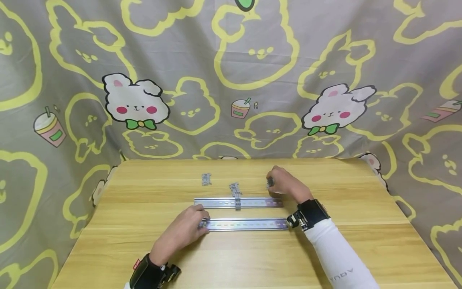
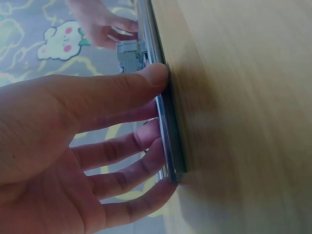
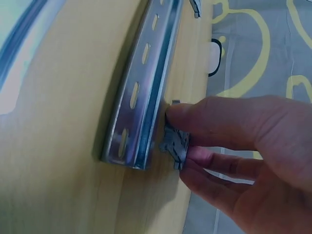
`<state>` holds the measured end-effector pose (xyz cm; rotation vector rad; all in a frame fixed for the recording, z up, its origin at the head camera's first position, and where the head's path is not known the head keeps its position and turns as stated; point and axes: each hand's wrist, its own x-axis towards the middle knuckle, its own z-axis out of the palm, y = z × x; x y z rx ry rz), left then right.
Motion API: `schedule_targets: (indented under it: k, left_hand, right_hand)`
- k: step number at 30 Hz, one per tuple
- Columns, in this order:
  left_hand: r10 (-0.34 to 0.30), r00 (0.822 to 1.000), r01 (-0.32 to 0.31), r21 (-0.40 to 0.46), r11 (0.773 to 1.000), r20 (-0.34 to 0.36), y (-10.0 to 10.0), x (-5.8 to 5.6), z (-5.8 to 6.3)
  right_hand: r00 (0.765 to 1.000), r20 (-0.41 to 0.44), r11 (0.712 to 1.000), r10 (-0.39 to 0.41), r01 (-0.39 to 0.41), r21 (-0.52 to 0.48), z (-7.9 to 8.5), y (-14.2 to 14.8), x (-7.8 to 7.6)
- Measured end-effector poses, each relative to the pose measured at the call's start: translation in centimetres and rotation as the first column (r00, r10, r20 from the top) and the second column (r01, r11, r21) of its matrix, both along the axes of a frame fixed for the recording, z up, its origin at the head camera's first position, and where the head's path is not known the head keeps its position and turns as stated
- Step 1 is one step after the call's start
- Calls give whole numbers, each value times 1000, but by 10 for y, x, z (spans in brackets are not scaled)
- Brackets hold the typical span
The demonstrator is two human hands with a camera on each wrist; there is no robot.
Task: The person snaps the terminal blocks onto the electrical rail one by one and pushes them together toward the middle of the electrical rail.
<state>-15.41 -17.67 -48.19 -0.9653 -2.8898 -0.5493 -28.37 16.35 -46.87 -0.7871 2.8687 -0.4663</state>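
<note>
My left hand [image 1: 185, 228] grips the left end of the nearer slotted metal DIN rail [image 1: 249, 224]; in the left wrist view its thumb lies along one edge of the rail [image 2: 171, 131], the fingers at the other side. Beyond it lies a second DIN rail [image 1: 216, 203], with a few grey terminal blocks [image 1: 238, 203] across its middle. Past that rail's right end, my right hand [image 1: 288, 185] pinches a grey terminal block [image 3: 176, 144] between thumb and fingers. Whether this block touches the table cannot be told.
Behind the far rail, a loose grey terminal block [image 1: 206, 179] lies at the left and another [image 1: 234, 188] near the middle. The wooden table [image 1: 144, 192] ends at a patterned cloth curtain [image 1: 202, 140], which also hangs along both sides.
</note>
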Motion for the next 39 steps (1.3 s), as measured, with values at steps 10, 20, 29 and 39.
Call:
schedule_targets:
  k: [10,20,29,39]
  left_hand:
    - [-15,999,15,15,1000,-29,2,0,-1]
    - [-27,1000,27,21,999,4,-2,-3,-3]
    - [-28,999,27,11,1000,25,-3,-1,-1]
    - [-35,999,34,13,999,20,-2,-2,-2]
  right_hand:
    - [999,-43,997,0,-3,-79,19,13,26]
    - [999,-48,981,-12,2,-196,26,41,83]
    - [997,67,945,26,-3,-327,8,62,105]
    - [967,246,923,62,38,-384,3,66,110]
